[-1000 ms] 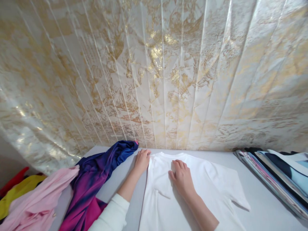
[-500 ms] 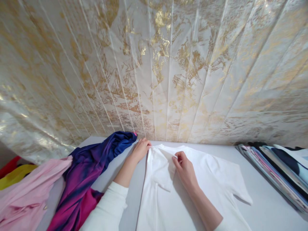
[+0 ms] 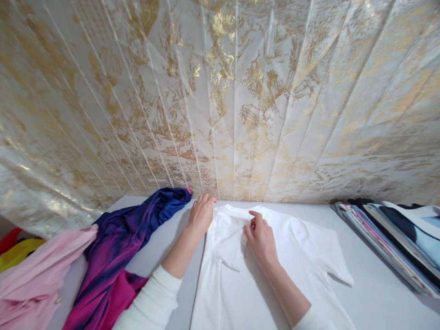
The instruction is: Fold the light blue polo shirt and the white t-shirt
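Note:
A white short-sleeved T-shirt (image 3: 254,284) lies spread on the table. Its left side is folded inward, with that sleeve (image 3: 228,252) lying over the body. Beside the folded shoulder corner is my left hand (image 3: 202,214), its fingers stretched toward the back edge and nothing visible in them. Below the neckline, my right hand (image 3: 261,236) hovers over or lightly touches the shirt, thumb and index finger apart. The other sleeve (image 3: 335,261) points out to the right.
Left of the shirt lies a crumpled purple and navy garment (image 3: 120,247), with a pink garment (image 3: 44,275) and a yellow cloth (image 3: 20,252) farther left. A stack of folded clothes (image 3: 395,243) stands at the right. Gold-patterned sheeting (image 3: 220,101) rises behind the white table (image 3: 374,298).
My right hand has let go of the sleeve fabric it pinched, and its fingers have opened. My left hand has loosened from the shoulder corner. The view has shifted slightly.

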The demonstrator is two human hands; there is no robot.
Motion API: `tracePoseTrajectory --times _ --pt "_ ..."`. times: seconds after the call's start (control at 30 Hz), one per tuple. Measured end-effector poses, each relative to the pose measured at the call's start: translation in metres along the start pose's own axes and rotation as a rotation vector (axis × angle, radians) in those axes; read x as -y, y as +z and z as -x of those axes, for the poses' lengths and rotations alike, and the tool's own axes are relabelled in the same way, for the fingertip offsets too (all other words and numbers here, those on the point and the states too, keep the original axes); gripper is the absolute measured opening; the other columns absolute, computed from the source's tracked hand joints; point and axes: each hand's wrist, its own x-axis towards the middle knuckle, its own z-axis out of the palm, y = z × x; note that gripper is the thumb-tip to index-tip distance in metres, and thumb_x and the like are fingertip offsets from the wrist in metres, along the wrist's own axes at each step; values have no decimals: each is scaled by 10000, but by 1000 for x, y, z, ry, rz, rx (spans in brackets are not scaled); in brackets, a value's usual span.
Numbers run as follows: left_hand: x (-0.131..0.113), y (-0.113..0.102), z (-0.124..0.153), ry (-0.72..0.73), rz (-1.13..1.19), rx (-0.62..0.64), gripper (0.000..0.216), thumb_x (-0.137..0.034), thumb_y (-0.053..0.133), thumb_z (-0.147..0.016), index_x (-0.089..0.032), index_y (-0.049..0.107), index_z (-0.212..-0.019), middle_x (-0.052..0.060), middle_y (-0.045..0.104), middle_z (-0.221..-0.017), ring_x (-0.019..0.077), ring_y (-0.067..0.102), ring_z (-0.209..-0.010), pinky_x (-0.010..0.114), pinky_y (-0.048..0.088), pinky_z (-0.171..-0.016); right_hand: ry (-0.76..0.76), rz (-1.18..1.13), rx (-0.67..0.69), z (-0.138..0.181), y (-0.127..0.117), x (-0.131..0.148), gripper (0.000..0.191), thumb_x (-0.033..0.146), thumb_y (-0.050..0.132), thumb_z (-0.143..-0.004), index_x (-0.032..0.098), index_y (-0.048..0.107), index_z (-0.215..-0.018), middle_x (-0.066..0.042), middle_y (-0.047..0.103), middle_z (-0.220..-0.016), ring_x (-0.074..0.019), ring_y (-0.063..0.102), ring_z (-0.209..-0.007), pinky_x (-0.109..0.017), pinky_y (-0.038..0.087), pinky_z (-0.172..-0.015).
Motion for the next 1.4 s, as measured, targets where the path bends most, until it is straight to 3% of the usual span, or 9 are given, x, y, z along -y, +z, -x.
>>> tracePoseTrajectory --times 0.2,0.5,0.77,0.9,0.97,1.07,1.2,1.3,1.4 --pt "-45 -16 44 106 -7 183 293 -24 418 -893 -195 616 -1026 59 636 -1038 202 587 -1003 304 423 -862 -7 88 -3 1 3 -1 358 198 443 -858 107 527 -1194 -60 632 -785 -265 547 -834 -359 396 -771" --pt "-62 -31 101 196 61 378 163 -106 597 -808 -207 561 -931 19 580 -1052 200 535 -1027 293 416 -876 -1 83 -27 0 8 -5 306 149 467 -864 138 587 -1145 -70 657 -815 -259 557 -851 -339 396 -788" --pt "-57 -26 109 221 146 340 143 -82 489 -871 -205 561 -856 23 560 -1017 198 502 -992 295 404 -847 -52 90 -27 -3 6 -9 293 78 475 -820 131 629 -1063 -69 664 -749 -270 562 -840 -331 424 -766" --pt "-55 -26 112 229 154 343 131 -107 484 -873 -207 568 -860 20 577 -1003 198 510 -984 300 409 -863 -87 83 -46 -3 5 -10 359 35 441 -772 126 615 -1073 -100 675 -864 -270 564 -859 -363 451 -795" --pt "-56 -23 109 189 133 317 159 -106 472 -871 -202 573 -947 34 597 -1040 201 525 -1004 314 414 -893 -118 74 -55 -2 4 -8 432 8 428 -720 116 591 -1106 -127 659 -985 -267 567 -917 -388 463 -836" --pt "-52 -8 95 131 59 186 340 -131 424 -904 -168 509 -1232 108 552 -1293 232 497 -1192 370 397 -989 -212 44 -54 -1 2 -2 526 5 435 -682 122 546 -1183 -145 601 -1191 -250 537 -1114 -399 446 -952" --pt "-37 26 72 110 -111 7 456 -212 375 -952 -119 400 -1397 181 374 -1501 278 346 -1389 456 332 -1084 -413 42 91 5 6 9 513 71 439 -804 133 501 -1309 -150 521 -1395 -240 429 -1329 -418 403 -1043" --pt "-27 45 64 104 -170 -22 486 -264 379 -964 -125 383 -1430 164 335 -1526 269 304 -1415 438 324 -1099 -377 183 225 11 10 13 459 204 433 -922 107 490 -1367 -164 465 -1457 -274 387 -1375 -452 354 -1089" --pt "-25 48 66 87 -184 -53 500 -324 382 -978 -156 375 -1449 148 308 -1542 278 271 -1428 431 310 -1106 -312 304 268 15 11 14 492 283 440 -951 83 464 -1400 -164 395 -1492 -292 341 -1399 -474 283 -1132"
